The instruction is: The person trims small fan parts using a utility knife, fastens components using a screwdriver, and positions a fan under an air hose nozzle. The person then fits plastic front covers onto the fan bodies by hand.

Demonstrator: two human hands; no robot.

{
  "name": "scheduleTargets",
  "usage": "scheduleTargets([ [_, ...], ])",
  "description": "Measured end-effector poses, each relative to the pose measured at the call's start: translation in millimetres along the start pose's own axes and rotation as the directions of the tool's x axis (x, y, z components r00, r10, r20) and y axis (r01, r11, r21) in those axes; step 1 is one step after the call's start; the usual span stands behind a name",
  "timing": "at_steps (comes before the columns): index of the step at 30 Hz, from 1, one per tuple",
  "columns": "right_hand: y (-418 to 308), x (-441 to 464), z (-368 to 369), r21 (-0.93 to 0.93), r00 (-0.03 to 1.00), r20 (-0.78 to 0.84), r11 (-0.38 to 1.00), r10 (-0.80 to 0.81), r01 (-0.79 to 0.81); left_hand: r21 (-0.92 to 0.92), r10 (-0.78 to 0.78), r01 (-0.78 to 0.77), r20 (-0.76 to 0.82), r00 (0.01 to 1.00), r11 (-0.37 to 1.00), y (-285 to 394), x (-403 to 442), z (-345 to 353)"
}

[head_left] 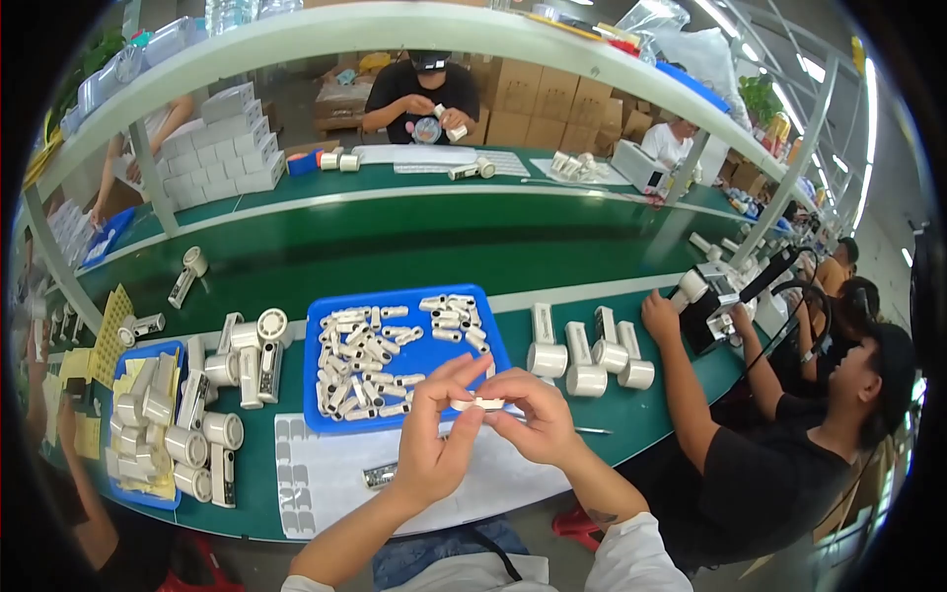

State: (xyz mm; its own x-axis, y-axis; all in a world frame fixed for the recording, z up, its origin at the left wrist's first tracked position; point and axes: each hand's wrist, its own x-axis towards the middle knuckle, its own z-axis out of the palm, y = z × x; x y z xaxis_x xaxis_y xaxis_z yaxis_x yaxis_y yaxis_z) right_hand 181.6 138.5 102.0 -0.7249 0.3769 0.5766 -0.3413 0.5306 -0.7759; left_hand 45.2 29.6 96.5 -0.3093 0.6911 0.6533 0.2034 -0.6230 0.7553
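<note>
Between the fingertips of both hands is a small white plastic part (485,404), held over the near edge of a blue tray (312,367). My left hand (439,439) pinches its left end, and my right hand (538,419) grips the right end; the fingers hide much of it. Many small white parts with dark spots (360,360) lie loose in the tray. Under my hands a white sheet (350,456) covers the bench, with grey stickers (295,474) along its left side. A small white piece with a dark face (379,477) rests on it beside my left wrist.
White handheld devices with round heads (587,378) stand right of the tray. More devices (223,429) crowd the left, around another blue tray (148,503). At the right a co-worker (779,424) handles a black machine (705,321). A thin metal tool (595,430) lies near my right hand.
</note>
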Motion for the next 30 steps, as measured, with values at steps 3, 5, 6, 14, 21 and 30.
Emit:
scheduleTargets([
  [3,-10.9,23.1,-9.8,-0.298,0.982,-0.030,0.939,-0.187,0.170,0.003,0.016,-0.016,-0.013,1.000,1.000,-0.3,3.8,-8.2],
  [5,-26.1,49.6,-33.7,-0.353,0.979,-0.106,0.927,-0.176,0.129,-0.005,-0.130,0.130,-0.005,0.992,0.992,5.1,1.1,-32.3],
  [6,-27.9,69.9,-46.0,-0.352,0.955,-0.211,0.928,-0.207,0.124,-0.002,-0.186,0.186,-0.058,0.981,0.983,-4.6,-5.5,-47.8],
  [14,-86.7,329.3,-121.3,-0.721,0.735,-0.246,0.626,-0.631,0.296,0.381,-0.224,0.380,-0.394,0.892,0.843,-90.4,-66.3,-127.4],
  [21,-100.6,473.7,-140.4,-0.916,0.740,-0.161,0.378,-0.653,0.133,0.318,-0.097,0.263,-0.455,0.885,0.911,-80.4,-68.3,-131.4],
  [30,-68.6,271.1,-84.5,-0.843,0.886,-0.158,0.527,-0.435,0.108,0.304,-0.144,0.275,-0.392,0.909,0.912,-66.6,-59.3,-116.7],
])
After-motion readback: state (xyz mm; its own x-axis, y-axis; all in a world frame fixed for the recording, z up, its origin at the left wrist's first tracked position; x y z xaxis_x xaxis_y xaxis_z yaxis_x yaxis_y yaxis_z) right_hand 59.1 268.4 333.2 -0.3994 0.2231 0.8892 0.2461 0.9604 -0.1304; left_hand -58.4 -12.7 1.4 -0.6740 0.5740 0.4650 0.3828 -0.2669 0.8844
